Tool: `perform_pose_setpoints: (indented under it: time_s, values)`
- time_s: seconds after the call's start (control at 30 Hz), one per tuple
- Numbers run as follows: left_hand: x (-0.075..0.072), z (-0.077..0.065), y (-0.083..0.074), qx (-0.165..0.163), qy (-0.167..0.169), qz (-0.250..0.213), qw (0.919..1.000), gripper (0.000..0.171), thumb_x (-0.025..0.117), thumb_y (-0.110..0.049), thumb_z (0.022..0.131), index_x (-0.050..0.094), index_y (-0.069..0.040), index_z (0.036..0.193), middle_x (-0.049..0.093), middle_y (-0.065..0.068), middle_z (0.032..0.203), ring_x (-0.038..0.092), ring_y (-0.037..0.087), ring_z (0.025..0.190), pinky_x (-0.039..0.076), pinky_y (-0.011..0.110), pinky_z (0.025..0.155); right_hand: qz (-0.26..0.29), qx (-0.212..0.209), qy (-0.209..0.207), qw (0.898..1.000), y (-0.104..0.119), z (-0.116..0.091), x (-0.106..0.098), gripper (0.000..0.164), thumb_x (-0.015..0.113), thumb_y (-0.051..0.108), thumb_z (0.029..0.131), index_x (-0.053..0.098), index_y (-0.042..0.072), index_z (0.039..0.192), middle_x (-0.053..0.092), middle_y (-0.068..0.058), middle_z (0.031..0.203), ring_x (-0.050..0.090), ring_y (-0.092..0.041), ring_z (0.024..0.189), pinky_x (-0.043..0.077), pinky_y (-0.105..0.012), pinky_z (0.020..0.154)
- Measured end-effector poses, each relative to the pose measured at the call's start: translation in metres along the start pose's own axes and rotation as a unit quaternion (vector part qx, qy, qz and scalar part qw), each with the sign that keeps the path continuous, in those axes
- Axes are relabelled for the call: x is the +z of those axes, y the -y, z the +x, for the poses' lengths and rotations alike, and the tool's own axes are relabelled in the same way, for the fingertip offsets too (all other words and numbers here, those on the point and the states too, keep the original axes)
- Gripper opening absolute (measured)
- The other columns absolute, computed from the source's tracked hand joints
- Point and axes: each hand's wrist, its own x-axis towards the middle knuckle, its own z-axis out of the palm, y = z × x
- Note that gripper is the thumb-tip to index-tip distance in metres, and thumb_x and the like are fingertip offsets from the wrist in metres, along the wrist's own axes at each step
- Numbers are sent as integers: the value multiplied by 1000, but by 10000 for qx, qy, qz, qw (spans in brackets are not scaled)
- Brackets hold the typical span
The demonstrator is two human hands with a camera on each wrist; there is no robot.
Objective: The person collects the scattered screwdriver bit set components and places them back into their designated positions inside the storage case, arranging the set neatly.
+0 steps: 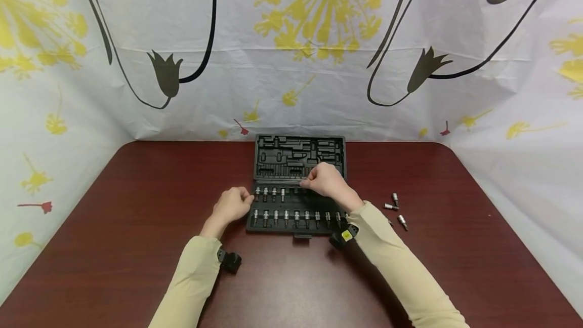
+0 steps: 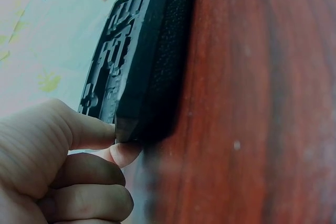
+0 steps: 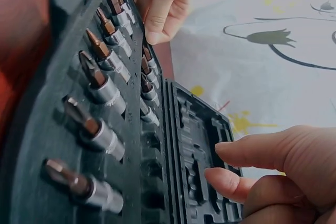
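A black bit-socket case (image 1: 282, 231) lies unfolded on the table, its molded lid (image 1: 300, 141) at the back. Several silver bit sockets (image 1: 297, 218) fill the front row, and several more (image 1: 274, 195) stand at the left of the back row. My left hand (image 1: 230, 205) holds the case's left edge, thumb and index finger at a corner in the left wrist view. Over the back row, near the hinge, hovers my right hand (image 1: 325, 181). In the right wrist view, its thumb and index finger stand apart with nothing between them, other fingers bent.
Loose bit sockets (image 1: 402, 222) lie on the dark red table (image 1: 446, 257) right of the case, one partly hidden by the right sleeve (image 1: 391, 247). A patterned white cloth (image 1: 291, 115) hangs behind the table. Each wrist wears a small black camera (image 1: 231, 263).
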Motion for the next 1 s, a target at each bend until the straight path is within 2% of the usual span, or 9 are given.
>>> perform_pose_setpoints:
  time_s: [0.17, 0.3, 0.4, 0.53, 0.77, 1.0]
  values:
    - [1, 0, 0, -13, 4, -1, 10000, 18, 55, -21, 93, 59, -10, 80, 52, 3, 68, 44, 17, 59, 33, 31, 53, -72, -133, -107, 9998, -7, -11, -3, 36, 67, 24, 87, 57, 8, 56, 36, 5, 45, 26, -8, 40, 28, -24, 46]
    - [0, -1, 1, -27, 5, -29, 10000, 18, 55, -21, 93, 58, -9, 80, 52, 4, 69, 45, 18, 61, 33, 32, 55, -123, -249, -210, 9994, -14, -20, -6, 27, 68, 23, 86, 68, 4, 68, 56, 0, 54, 33, -8, 42, 30, -24, 47]
    - [0, -1, 0, -46, 1, -36, 10000, 19, 55, -21, 93, 58, -10, 78, 52, 3, 68, 45, 18, 61, 33, 32, 56, -159, -256, -298, 9991, -20, -26, -10, 23, 68, 23, 85, 70, 4, 72, 61, -2, 59, 36, -8, 44, 33, -25, 49]
    - [0, 0, 0, -57, -11, -28, 10000, 20, 55, -21, 93, 57, -10, 77, 51, 3, 67, 45, 18, 61, 33, 32, 56, -193, -209, -362, 9989, -30, -33, -15, 22, 68, 21, 85, 69, 3, 73, 57, 1, 55, 38, -9, 46, 35, -25, 51]
    - [1, 1, 2, -43, -15, -44, 10000, 23, 55, -21, 93, 53, -11, 74, 49, 3, 66, 45, 18, 61, 33, 32, 56, -98, -119, -468, 9988, -50, -46, -24, 19, 64, 17, 88, 69, 1, 78, 66, -8, 69, 44, -11, 50, 38, -28, 52]
    - [1, 2, 3, 30, -15, -45, 10000, 20, 55, -21, 93, 57, -10, 76, 50, 3, 66, 45, 18, 60, 33, 32, 55, -166, 30, -734, 9972, -69, -58, -37, 21, 65, 18, 86, 69, 2, 74, 62, -1, 64, 48, -13, 55, 40, -30, 54]
